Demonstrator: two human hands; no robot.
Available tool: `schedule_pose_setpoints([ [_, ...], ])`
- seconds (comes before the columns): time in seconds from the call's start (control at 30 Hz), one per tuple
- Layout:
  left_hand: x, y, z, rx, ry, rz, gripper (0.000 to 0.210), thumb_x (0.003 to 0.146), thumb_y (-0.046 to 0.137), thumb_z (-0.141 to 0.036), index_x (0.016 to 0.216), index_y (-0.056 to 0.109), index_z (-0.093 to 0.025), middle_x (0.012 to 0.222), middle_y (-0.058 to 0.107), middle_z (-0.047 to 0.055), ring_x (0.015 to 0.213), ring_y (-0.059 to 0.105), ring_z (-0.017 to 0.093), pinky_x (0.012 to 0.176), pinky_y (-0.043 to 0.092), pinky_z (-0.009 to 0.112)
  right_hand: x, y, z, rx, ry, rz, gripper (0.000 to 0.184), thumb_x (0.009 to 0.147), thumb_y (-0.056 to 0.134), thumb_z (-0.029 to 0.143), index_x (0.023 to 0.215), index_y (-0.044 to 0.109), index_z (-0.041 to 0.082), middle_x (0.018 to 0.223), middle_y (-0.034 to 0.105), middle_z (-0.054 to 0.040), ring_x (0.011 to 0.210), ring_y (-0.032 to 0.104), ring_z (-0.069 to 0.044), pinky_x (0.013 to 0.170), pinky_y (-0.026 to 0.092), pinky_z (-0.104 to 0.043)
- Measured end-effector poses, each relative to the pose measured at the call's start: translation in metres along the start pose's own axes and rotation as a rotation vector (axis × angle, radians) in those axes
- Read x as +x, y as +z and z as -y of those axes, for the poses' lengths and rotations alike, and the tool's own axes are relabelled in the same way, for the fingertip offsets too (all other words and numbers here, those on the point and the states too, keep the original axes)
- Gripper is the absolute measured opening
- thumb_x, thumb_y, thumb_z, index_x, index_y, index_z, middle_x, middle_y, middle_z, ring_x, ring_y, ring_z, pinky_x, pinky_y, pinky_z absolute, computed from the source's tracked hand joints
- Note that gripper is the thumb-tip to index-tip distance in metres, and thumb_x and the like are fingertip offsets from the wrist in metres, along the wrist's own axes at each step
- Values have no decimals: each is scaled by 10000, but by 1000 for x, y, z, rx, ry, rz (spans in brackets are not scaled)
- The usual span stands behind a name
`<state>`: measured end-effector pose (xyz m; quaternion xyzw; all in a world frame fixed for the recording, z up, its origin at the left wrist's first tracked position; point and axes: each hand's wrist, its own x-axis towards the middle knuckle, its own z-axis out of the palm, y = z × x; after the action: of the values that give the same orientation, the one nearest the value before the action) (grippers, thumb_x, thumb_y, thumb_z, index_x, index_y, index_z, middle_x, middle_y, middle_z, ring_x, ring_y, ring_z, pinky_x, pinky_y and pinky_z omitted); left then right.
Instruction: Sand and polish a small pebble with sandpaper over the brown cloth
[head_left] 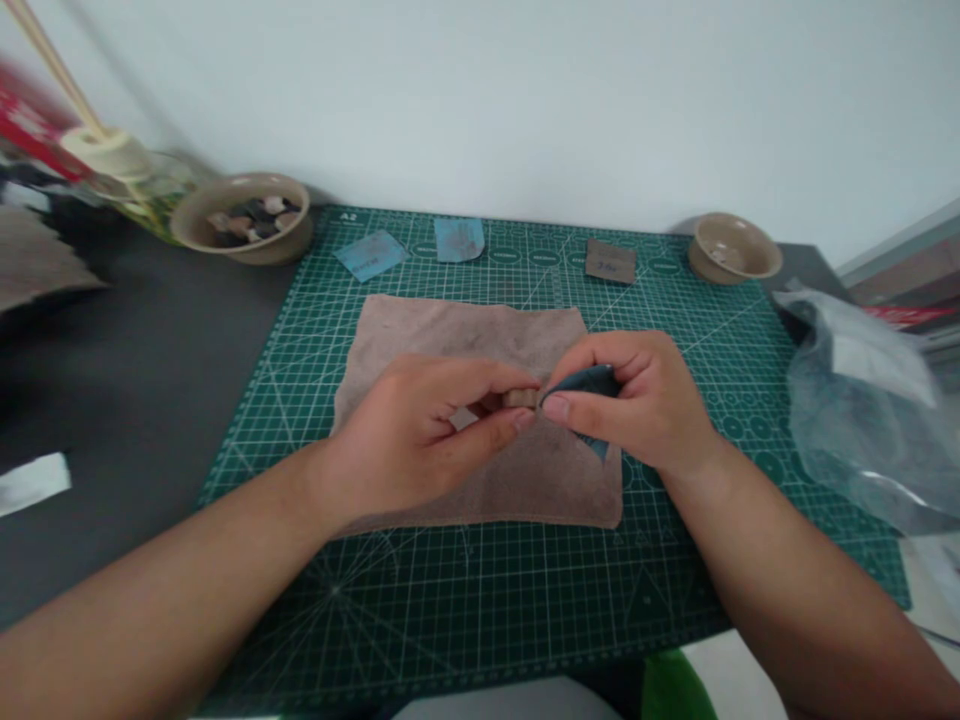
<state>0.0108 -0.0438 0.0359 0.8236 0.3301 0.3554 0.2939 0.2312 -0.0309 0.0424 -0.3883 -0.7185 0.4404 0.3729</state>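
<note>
Between the thumb and fingers of my left hand [420, 430] is a small brown piece [519, 398], perhaps wood or stone. My right hand [637, 395] pinches a folded dark blue-grey sheet of sandpaper [581, 382], its edge against the right end of the brown piece. Both hands are above a brownish-pink cloth [465, 325], which lies spread on the green cutting mat [420, 620]. The fingers partly cover the piece, so its full shape cannot be made out.
Two blue sandpaper squares [459, 240] and a brown one [610, 262] lie along the mat's back. A bowl of small stones [289, 240] stands back left, a smaller bowl [701, 262] back right. A clear plastic bag [840, 420] is at right, a reed diffuser [112, 155] far left.
</note>
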Motion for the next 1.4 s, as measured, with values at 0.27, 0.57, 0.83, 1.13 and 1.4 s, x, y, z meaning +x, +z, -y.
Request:
schedule_pose_setpoints([
  [0.27,-3,0,1,-164,-39,42,253,898,650,-109,1129,707,-191,865,772,-6,737,723,102,601,543,146,0,2,-1,-59,-26,17,97,770,791,246,724,762,165,588,673,22,532,570,-92,486,374,-198],
  [0.57,-1,-2,-2,-258,-139,99,206,1000,550,-179,1097,731,-173,815,757,-16,721,707,84,659,555,149,-1,3,0,-79,-29,1,128,777,797,275,727,758,164,609,688,18,544,582,-97,492,388,-198],
  [0.83,-2,5,-1,-462,-320,56,229,1008,563,-256,1147,719,-161,803,761,8,692,714,111,634,589,185,0,5,2,-120,-23,16,126,776,767,240,686,731,159,604,683,24,543,571,-87,496,379,-189],
  [1.13,-1,5,-3,-675,-319,39,288,914,626,-146,1196,685,-127,850,776,40,756,741,151,672,612,236,1,3,-1,-67,16,-1,157,779,784,274,695,719,158,563,645,32,512,527,-85,463,336,-197],
  [1.4,-2,4,-3,-596,-307,49,319,892,627,-103,1203,680,-146,877,771,35,787,742,138,698,606,221,1,4,2,-61,7,8,140,779,781,252,684,721,168,566,652,32,514,525,-87,469,326,-209],
])
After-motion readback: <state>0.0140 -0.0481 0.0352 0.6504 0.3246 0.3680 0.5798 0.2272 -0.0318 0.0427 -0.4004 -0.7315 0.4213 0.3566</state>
